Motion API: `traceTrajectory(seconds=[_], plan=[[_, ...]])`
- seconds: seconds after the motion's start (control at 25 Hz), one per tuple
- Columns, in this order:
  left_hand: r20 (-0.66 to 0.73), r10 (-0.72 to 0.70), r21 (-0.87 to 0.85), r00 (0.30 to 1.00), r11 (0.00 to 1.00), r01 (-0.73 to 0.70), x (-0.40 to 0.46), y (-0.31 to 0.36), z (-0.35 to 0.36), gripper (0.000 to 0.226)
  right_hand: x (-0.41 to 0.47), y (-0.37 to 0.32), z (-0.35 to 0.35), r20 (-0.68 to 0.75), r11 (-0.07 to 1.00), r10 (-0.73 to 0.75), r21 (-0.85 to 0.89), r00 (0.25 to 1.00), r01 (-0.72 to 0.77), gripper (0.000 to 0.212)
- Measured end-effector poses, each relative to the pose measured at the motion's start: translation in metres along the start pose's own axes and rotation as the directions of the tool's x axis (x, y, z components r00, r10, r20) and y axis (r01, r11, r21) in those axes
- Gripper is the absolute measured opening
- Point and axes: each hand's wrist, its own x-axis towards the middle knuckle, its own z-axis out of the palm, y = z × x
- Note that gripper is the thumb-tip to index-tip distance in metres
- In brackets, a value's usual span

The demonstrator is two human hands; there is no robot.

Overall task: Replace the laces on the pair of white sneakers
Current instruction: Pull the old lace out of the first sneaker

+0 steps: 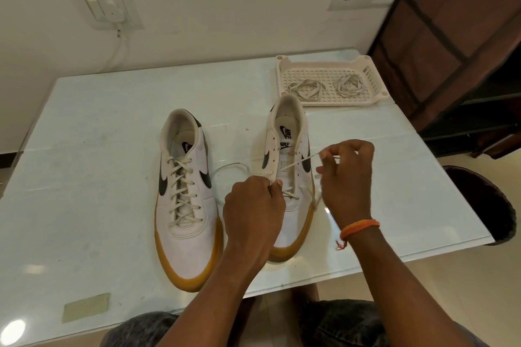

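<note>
Two white sneakers with black swooshes and gum soles stand on the glass table. The left sneaker (187, 200) is laced up to its top eyelets. The right sneaker (290, 149) has a lace only through its lower eyelets. My left hand (253, 211) pinches the shoe's left eyelet edge or the lace there, covering the toe. My right hand (346, 175) pinches the lace (298, 162) and holds it taut to the right of the shoe. Another end of the lace (231, 167) trails on the table between the shoes.
A cream perforated tray (284, 76) at the back right holds two bundles of loose laces (306, 89). A strip of tape (86, 307) sticks near the table's front left edge. A dark seat (485, 200) stands right of the table, a dark rack behind it.
</note>
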Motion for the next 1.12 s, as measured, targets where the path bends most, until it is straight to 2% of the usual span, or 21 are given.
traceTrajectory(seconds=[0.08, 0.12, 0.16, 0.24, 0.32, 0.4, 0.48, 0.52, 0.6, 0.68, 0.76, 0.84, 0.96, 1.12], plan=[[0.002, 0.003, 0.005, 1.000, 1.000, -0.003, 0.000, 0.001, 0.000, 0.041, 0.009, 0.005, -0.006, -0.022, 0.983, 0.145, 0.121, 0.989, -0.141, 0.004], [0.003, 0.004, 0.008, 1.000, 1.000, -0.004, 0.000, 0.001, 0.000, 0.041, 0.010, 0.006, -0.008, -0.019, 0.989, 0.133, 0.075, 0.991, -0.131, 0.008], [0.002, 0.006, 0.008, 1.000, 1.000, -0.006, 0.000, 0.002, 0.000, 0.041, 0.008, 0.005, -0.008, 0.002, 0.997, 0.071, 0.014, 0.997, -0.071, 0.014], [-0.004, 0.010, 0.014, 1.000, 1.000, -0.010, 0.000, 0.002, 0.000, 0.040, -0.002, -0.003, -0.004, 0.106, 0.988, -0.140, -0.052, 0.984, 0.146, 0.030], [-0.004, 0.013, 0.037, 1.000, 0.999, -0.013, 0.000, 0.002, 0.000, 0.040, -0.013, -0.007, 0.007, 0.228, 0.925, -0.317, -0.139, 0.920, 0.353, 0.048], [0.012, 0.014, 0.080, 1.000, 0.997, -0.015, 0.001, 0.003, -0.001, 0.040, -0.019, -0.005, 0.019, 0.316, 0.861, -0.345, -0.270, 0.884, 0.432, 0.065], [0.019, 0.019, 0.107, 1.000, 0.994, -0.021, 0.001, 0.003, 0.000, 0.039, -0.021, -0.003, 0.025, 0.341, 0.838, -0.330, -0.323, 0.880, 0.440, 0.069], [0.019, 0.027, 0.116, 0.999, 0.993, -0.029, 0.001, 0.003, 0.000, 0.039, -0.021, -0.002, 0.026, 0.318, 0.847, -0.340, -0.306, 0.885, 0.435, 0.063], [0.021, 0.042, 0.129, 0.999, 0.991, -0.044, 0.001, 0.002, 0.001, 0.040, -0.024, -0.002, 0.025, 0.271, 0.882, -0.347, -0.231, 0.898, 0.411, 0.038], [0.032, 0.038, 0.135, 0.999, 0.990, -0.042, 0.002, 0.001, 0.001, 0.040, -0.027, -0.003, 0.026, 0.258, 0.935, -0.302, -0.106, 0.918, 0.337, 0.016], [0.040, 0.031, 0.135, 0.999, 0.990, -0.036, 0.003, 0.001, 0.001, 0.039, -0.028, -0.005, 0.027, 0.234, 0.965, -0.242, -0.039, 0.942, 0.258, 0.005], [0.030, 0.036, 0.123, 0.999, 0.992, -0.039, 0.001, 0.002, 0.000, 0.040, -0.024, -0.007, 0.026, 0.204, 0.982, -0.176, -0.034, 0.963, 0.187, 0.005], [0.015, 0.028, 0.112, 1.000, 0.993, -0.029, 0.001, 0.003, -0.003, 0.041, -0.015, -0.013, 0.015, 0.152, 0.986, -0.160, -0.031, 0.975, 0.166, 0.008], [0.032, 0.028, 0.062, 0.999, 0.998, -0.030, 0.003, 0.002, -0.004, 0.043, 0.015, 0.015, -0.002, 0.074, 0.994, 0.083, 0.061, 0.994, -0.087, 0.014]])
